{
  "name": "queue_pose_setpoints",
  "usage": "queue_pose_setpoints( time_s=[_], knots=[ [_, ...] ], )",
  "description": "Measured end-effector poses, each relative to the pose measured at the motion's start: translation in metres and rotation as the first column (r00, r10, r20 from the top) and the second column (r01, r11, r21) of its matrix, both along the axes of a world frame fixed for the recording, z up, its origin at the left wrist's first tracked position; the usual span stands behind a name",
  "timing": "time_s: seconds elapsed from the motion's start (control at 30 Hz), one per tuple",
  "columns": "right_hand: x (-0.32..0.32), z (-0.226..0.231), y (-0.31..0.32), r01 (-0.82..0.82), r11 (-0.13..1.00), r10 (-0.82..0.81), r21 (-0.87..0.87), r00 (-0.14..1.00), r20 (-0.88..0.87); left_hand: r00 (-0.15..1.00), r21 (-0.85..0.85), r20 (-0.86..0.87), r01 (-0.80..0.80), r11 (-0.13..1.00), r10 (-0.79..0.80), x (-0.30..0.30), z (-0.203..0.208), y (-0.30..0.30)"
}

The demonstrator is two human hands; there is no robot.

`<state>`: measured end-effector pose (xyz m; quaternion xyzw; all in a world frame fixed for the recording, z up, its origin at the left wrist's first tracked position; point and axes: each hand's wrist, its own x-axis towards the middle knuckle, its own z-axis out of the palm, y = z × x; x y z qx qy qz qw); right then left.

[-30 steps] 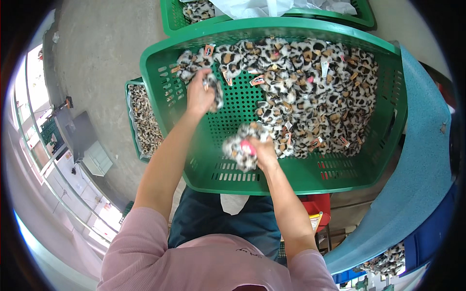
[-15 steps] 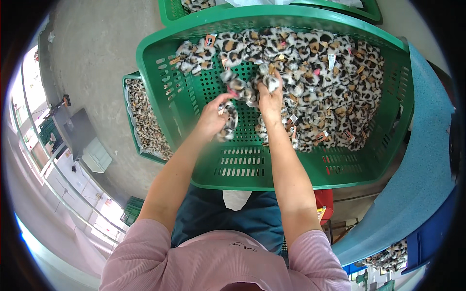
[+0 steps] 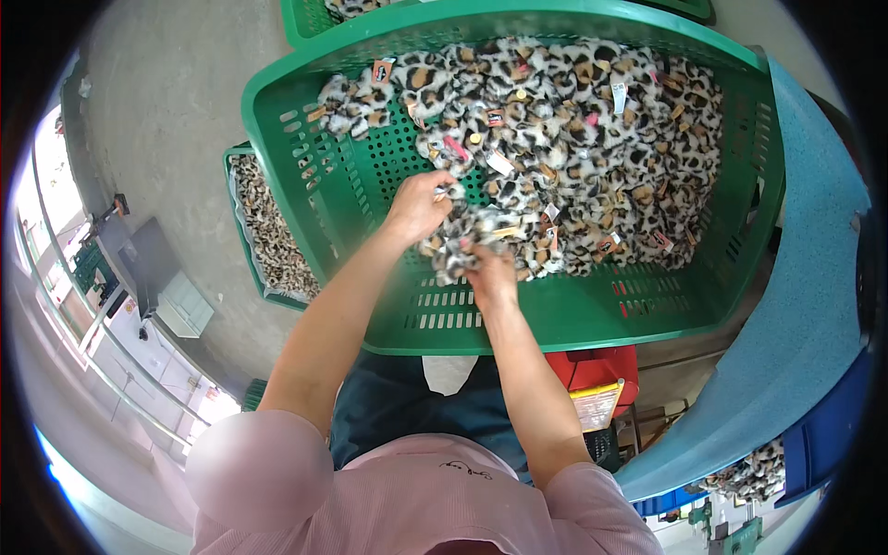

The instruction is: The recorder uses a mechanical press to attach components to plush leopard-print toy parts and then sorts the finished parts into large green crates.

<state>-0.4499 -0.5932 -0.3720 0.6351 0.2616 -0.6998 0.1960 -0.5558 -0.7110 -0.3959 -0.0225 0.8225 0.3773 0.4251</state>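
A large green plastic basket with slotted walls holds a layer of leopard-spotted plush pieces, several with small tags. Near the basket's front wall, one spotted plush piece is between my two hands. My left hand pinches fur at its upper left end. Lower down, my right hand grips its near side, with fingertips partly buried in fur. The piece is slightly blurred, and I cannot tell whether it is one item or two pressed together.
On the floor at left stands a smaller green crate full of similar spotted pieces. Another green crate touches the far side. A light blue padded surface curves along the right, and a red object sits below the basket.
My right hand has come down toward the front wall with plush. My left hand has moved slightly up and right. Spotted pieces now lie where both hands were working at mid-basket.
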Motion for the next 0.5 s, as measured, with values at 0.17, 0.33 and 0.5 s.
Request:
queue_pose_setpoints(
  time_s=[0.17,0.33,0.5],
  knots=[
    [0.013,-0.041,-0.025,0.050,0.999,-0.049,-0.016,0.995,0.082,0.976,0.094,-0.115,0.199,0.976,-0.187,-0.015,-0.016,0.032],
    [0.003,-0.052,-0.034,0.409,0.912,-0.409,0.039,0.913,-0.013,0.908,-0.034,-0.339,0.249,0.968,-0.245,-0.020,-0.011,0.036],
    [-0.007,-0.044,-0.045,0.184,0.970,-0.184,0.158,0.983,-0.013,0.792,-0.109,-0.536,0.279,0.954,-0.293,-0.016,0.002,0.037]
  ],
)
